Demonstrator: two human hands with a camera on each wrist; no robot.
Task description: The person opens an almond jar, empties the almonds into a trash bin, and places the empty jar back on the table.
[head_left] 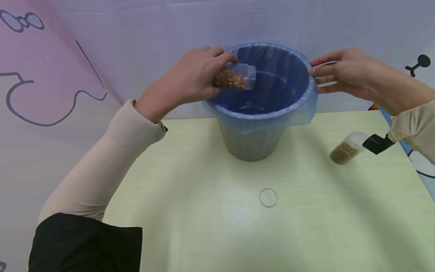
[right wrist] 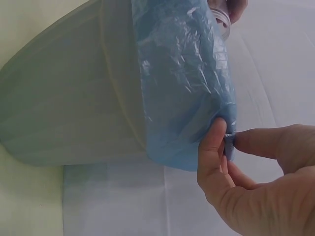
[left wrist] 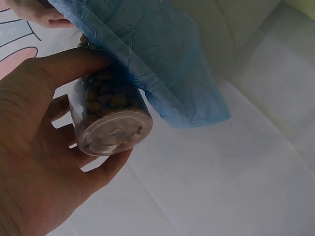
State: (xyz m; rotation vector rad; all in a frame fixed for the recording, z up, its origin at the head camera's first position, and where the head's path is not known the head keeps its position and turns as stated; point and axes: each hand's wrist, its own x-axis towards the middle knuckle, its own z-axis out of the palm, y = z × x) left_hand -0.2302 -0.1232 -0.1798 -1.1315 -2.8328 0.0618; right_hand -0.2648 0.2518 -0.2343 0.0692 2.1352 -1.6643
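My left hand (head_left: 193, 75) grips a clear plastic jar (head_left: 249, 77) of brown nuts that look like almonds (left wrist: 101, 96). The jar lies tipped on its side over the left rim of a grey bin (head_left: 251, 141), its uncapped mouth pointing into the bin. Nuts lie along the jar's lower side. A blue plastic bag (head_left: 299, 109) lines the bin and folds over its rim. At the right side of the rim, my right hand (head_left: 357, 75) pinches the bag-covered edge between thumb and fingers. A small brown bit (head_left: 262, 108) shows inside the liner.
A second clear jar (head_left: 344, 151) with light brown contents stands on the pale yellow table (head_left: 210, 226) at the right, partly behind a black strap end (head_left: 378, 144). Nearer the front lies a thin clear ring (head_left: 260, 197). A pale wall sheet (head_left: 176, 30) hangs behind the bin.
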